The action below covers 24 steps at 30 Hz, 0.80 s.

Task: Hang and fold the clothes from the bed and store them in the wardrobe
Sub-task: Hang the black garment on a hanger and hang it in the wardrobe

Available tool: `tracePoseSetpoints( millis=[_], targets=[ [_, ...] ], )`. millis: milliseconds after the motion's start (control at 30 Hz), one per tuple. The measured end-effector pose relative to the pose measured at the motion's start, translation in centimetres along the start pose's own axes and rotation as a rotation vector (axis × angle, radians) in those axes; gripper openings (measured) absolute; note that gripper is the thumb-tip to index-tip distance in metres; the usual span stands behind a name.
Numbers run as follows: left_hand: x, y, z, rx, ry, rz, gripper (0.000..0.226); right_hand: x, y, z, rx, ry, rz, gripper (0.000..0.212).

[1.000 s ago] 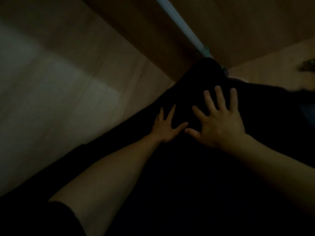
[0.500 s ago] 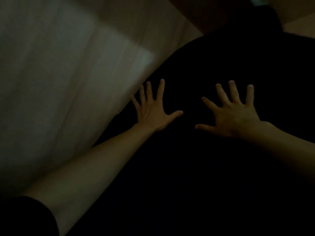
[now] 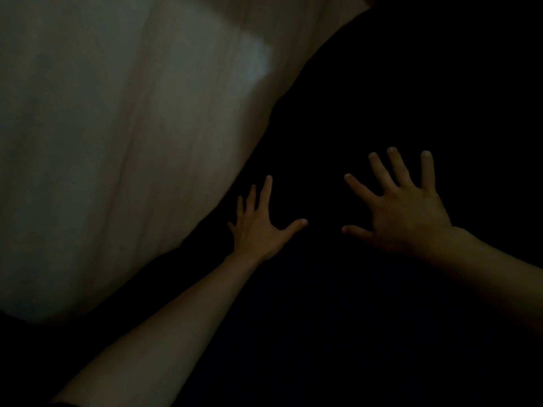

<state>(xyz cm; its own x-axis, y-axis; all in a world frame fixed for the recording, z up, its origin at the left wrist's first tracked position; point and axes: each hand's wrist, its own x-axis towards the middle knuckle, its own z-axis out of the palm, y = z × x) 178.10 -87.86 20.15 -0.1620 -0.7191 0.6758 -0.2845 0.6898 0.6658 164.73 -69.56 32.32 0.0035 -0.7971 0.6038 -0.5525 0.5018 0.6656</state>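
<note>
While both bare arms reach forward in very dim light, the left hand (image 3: 258,227) lies flat, fingers straight and spread, on a black garment (image 3: 382,98). The right hand (image 3: 405,212) is near it, splayed the same way, and the two thumbs point toward each other with a gap between. The left hand's little finger lies close to the garment's curved left edge. The cloth looks matte and smooth, its folds lost in darkness, and it fills the right and lower view. Beyond the edge spreads a pale flat surface (image 3: 117,142) with faint lengthwise streaks and one lighter patch.
</note>
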Motion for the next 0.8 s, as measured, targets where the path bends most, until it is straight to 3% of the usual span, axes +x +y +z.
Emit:
tracePoseSetpoints(
  millis=[300, 500, 667, 800],
  targets=[
    [0.6, 3.4, 9.9, -0.240, -0.100, -0.015, 0.115, 0.2, 0.8, 0.7, -0.121, -0.123, 0.053, 0.094],
    [-1.1, 1.1, 7.2, -0.361, -0.274, 0.014, 0.106, 0.3, -0.7, 0.7, -0.156, -0.152, 0.043, 0.098],
    [-5.7, -4.5, 3.1, -0.123, -0.358, 0.018, 0.095, -2.3, -5.8, 0.7, -0.046, -0.267, -0.056, 0.096],
    [-11.4, -9.2, 1.1, 0.104, -0.373, -0.180, 0.092, -6.2, -13.1, 2.7, 0.123, -0.381, -0.123, 0.098]
  ],
)
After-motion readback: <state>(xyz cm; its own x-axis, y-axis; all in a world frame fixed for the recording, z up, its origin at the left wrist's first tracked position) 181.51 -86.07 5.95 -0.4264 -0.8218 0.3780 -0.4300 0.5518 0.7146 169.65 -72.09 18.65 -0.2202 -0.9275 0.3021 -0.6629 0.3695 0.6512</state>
